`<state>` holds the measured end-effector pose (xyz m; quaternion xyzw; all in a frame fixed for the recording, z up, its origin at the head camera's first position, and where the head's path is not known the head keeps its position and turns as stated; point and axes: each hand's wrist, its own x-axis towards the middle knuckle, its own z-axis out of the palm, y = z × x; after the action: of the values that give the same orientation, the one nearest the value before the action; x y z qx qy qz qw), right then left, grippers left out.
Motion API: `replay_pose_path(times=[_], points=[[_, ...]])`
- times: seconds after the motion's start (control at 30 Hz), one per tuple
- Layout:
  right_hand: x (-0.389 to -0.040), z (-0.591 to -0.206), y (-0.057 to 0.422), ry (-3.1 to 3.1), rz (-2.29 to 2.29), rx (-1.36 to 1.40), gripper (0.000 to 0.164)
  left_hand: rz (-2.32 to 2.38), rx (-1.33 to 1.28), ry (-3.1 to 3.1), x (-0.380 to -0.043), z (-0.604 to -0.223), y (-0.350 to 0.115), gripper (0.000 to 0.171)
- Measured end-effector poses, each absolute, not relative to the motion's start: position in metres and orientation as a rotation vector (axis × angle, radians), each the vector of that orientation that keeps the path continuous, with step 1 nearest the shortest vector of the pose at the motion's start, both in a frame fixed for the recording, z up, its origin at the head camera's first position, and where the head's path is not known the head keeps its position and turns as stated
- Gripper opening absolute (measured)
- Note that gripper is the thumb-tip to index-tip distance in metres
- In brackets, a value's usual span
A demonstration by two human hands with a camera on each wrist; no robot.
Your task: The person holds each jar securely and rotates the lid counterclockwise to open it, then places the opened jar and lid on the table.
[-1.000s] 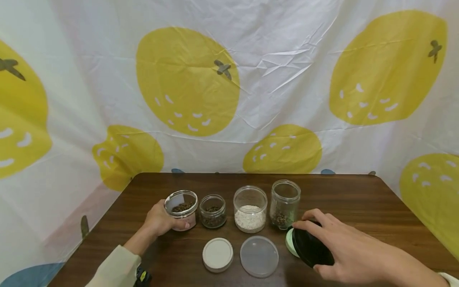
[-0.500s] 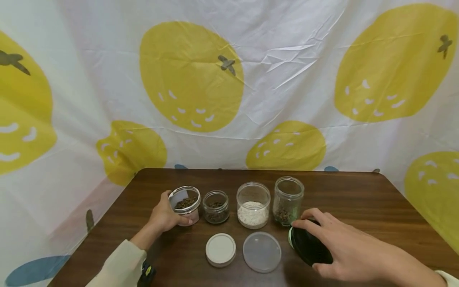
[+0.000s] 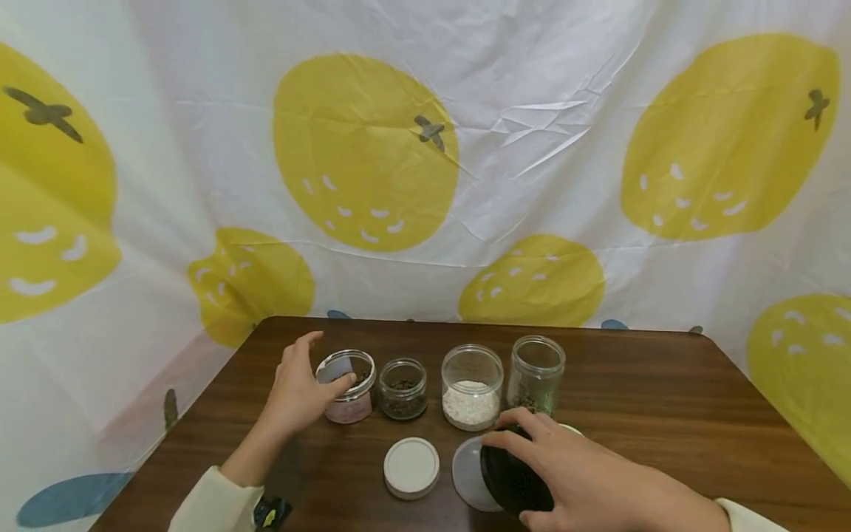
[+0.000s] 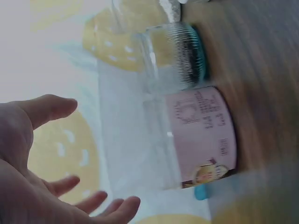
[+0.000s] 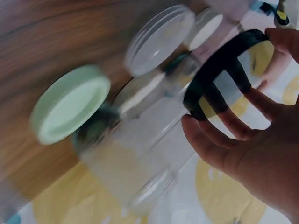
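My right hand point(image 3: 578, 473) grips a black lid point(image 3: 512, 480) by its rim, held tilted above the table. The fingers and thumb spread across the lid in the right wrist view. Beyond it a frosted clear lid point(image 3: 467, 480) lies partly hidden. My left hand point(image 3: 295, 388) has its fingers spread beside a pink-labelled jar point(image 3: 349, 411) of dark brown bits; its thumb overlaps the jar's mouth in the head view. In the left wrist view that hand is apart from the jar point(image 4: 201, 135).
To the right stand a small glass jar point(image 3: 402, 405) of dark bits, a wider jar point(image 3: 470, 405) of white flakes and a taller jar point(image 3: 537, 369). A white lid point(image 3: 411, 465) and a pale green lid point(image 5: 70, 105) lie in front. Lemon-print cloth point(image 3: 372, 148) hangs behind.
My left hand has let go of the pink-labelled jar and risen, fingers spreading. My right hand has carried the black lid leftward, from the green lid to over the frosted clear lid.
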<state>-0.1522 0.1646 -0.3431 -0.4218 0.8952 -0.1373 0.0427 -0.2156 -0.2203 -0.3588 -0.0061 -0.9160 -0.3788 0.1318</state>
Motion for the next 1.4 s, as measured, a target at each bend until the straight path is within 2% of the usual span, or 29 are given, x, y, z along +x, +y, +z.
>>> replay_pose_path(times=[0.2,0.33,0.5,0.73,1.07,1.4], points=[[-0.159,-0.354,0.119,2.792,-0.486,-1.424,0.074,-0.972,-0.163,-2.602,-0.208,-0.356,-0.214,0.061],[-0.168,-0.357,0.080,2.779,-0.551,-1.443,0.067,-0.907,-0.180,-2.608,-0.211,-0.358,-0.220,0.054],[-0.177,-0.363,0.030,2.718,-0.559,-1.440,0.065,-0.957,-0.111,-2.693,-0.217,-0.359,-0.232,0.054],[-0.188,-0.380,-0.008,2.636,-0.536,-1.392,0.065,-1.105,-0.067,-2.738,-0.220,-0.356,-0.240,0.054],[-0.197,-0.397,-0.042,2.633,-0.400,-1.430,0.067,-1.076,-0.085,-2.743,-0.222,-0.351,-0.243,0.053],[-0.193,-0.412,-0.052,2.705,-0.261,-1.365,0.070,-1.069,-0.106,-2.738,-0.219,-0.357,-0.235,0.051]])
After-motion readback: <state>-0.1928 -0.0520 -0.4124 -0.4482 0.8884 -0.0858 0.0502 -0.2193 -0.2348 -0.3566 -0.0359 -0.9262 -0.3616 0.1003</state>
